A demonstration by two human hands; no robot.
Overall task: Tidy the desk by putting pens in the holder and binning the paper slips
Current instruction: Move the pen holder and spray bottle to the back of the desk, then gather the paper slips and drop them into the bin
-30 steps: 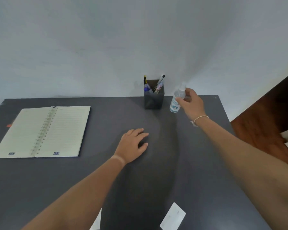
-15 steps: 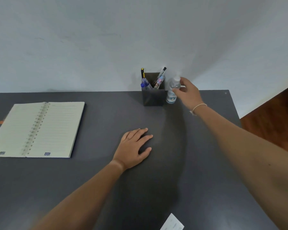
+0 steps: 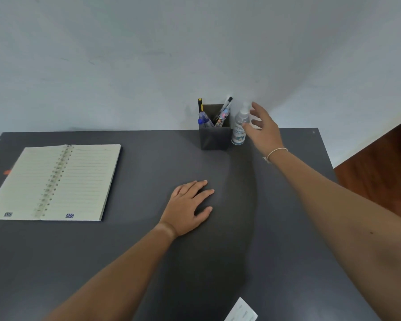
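A dark desk point(image 3: 130, 262) is carrying an open notebook point(image 3: 53, 181) at the left. The holder point(image 3: 214, 137) is standing at the far edge with pens point(image 3: 221, 115) inside, a bottle point(image 3: 240, 127) touching its right side. Half a second ago the right hand point(image 3: 263, 129) was gripping the bottle; now its fingers are spreading, empty. The left hand point(image 3: 186, 206) is lying flat, holding nothing. A slip point(image 3: 241, 311) is lying at the near edge.

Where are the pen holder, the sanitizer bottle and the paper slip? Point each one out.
pen holder point(image 3: 214, 140): head view, on its dark front wall.
sanitizer bottle point(image 3: 239, 134): head view, on its printed label.
paper slip point(image 3: 241, 311): head view, on its white face at the desk's near edge.
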